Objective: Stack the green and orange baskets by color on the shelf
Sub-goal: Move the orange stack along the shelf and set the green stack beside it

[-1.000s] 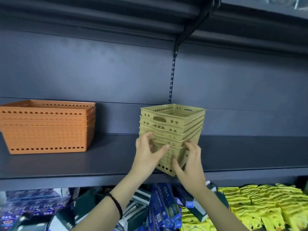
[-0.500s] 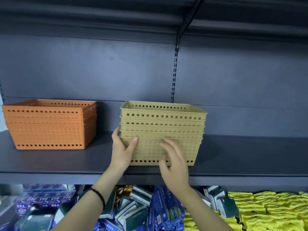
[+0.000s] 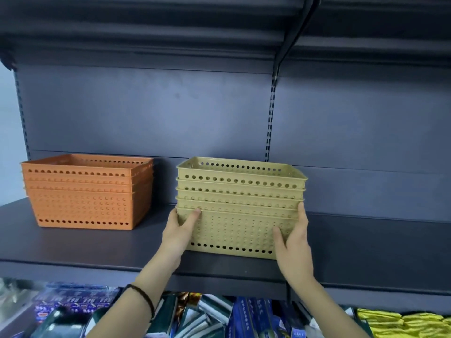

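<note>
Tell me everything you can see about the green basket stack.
The green basket stack is about five pale yellow-green, plastic-looking rectangular baskets nested upright, walls perforated with round holes. It stands on the dark shelf, right of the orange stack and apart from it. The left hand and right hand clasp its two front corners.

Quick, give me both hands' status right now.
Left hand: closed on the left end of the green basket stack.
Right hand: closed on the stack's right end.
</note>
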Available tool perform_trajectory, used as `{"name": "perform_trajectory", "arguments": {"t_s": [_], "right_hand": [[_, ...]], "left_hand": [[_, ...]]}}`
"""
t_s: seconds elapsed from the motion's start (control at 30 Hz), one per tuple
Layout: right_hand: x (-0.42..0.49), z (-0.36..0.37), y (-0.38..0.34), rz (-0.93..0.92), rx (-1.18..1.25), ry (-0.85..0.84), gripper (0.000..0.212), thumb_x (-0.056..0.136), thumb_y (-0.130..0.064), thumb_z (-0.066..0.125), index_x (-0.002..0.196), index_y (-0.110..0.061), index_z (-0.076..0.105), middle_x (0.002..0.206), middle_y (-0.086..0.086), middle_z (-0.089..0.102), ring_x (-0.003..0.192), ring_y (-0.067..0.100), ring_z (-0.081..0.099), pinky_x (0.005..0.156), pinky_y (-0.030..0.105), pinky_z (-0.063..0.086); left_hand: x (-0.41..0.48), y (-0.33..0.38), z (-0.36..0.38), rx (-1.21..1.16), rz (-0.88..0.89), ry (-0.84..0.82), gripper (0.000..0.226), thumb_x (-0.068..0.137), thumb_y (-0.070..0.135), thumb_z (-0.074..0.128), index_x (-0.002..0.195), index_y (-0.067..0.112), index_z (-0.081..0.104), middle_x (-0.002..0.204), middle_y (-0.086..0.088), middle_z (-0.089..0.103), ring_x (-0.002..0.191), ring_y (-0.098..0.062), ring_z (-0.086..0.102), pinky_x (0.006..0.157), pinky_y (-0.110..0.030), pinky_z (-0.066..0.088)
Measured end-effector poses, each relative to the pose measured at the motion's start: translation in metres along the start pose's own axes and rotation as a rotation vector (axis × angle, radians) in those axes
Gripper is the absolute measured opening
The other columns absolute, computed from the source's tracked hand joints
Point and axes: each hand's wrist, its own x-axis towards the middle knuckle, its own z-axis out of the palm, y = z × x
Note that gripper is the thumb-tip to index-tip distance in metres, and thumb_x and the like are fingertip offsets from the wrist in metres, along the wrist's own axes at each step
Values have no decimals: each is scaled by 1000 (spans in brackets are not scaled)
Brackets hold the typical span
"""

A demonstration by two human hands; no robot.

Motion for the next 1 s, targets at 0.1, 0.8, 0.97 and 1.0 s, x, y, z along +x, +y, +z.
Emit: {"name": "perform_trajectory", "arguments": {"t_s": [0.1, 0.8, 0.97, 1.0], "right_hand": [[12, 9, -4, 32, 55, -61, 76, 94, -23, 53, 149, -26, 0, 158, -6, 18, 124, 21, 47, 88, 36, 44], [52, 100, -25, 105, 66, -91, 62, 88, -15, 65, 131, -24, 22, 106, -7, 49, 90, 15, 56, 77, 32, 49], [54, 113, -29, 120, 55, -69, 61, 88, -16, 64, 130, -26, 22, 106, -6, 49, 87, 16, 54, 76, 33, 47], [55, 116, -29, 126, 58, -67, 61, 88, -16, 64, 130, -26, 21, 108, -6, 50, 88, 16, 54, 77, 33, 46]], "left_hand": [[9, 3, -6, -44, -20, 5, 50, 86, 45, 59, 131, 26, 46, 125, 4, 58, 113, -18, 53, 88, -33, 40], [75, -1, -56, -108, -124, 205, 62, 82, 43, 65, 133, 21, 38, 124, -2, 52, 111, -23, 49, 86, -36, 37], [67, -6, -47, 10, -85, 318, 65, 83, 31, 63, 138, 20, 30, 142, -12, 29, 127, -33, 32, 103, -40, 31], [68, -7, -48, 12, -74, 291, 67, 84, 29, 62, 140, 20, 28, 142, -11, 27, 128, -32, 32, 104, -40, 31]]}}
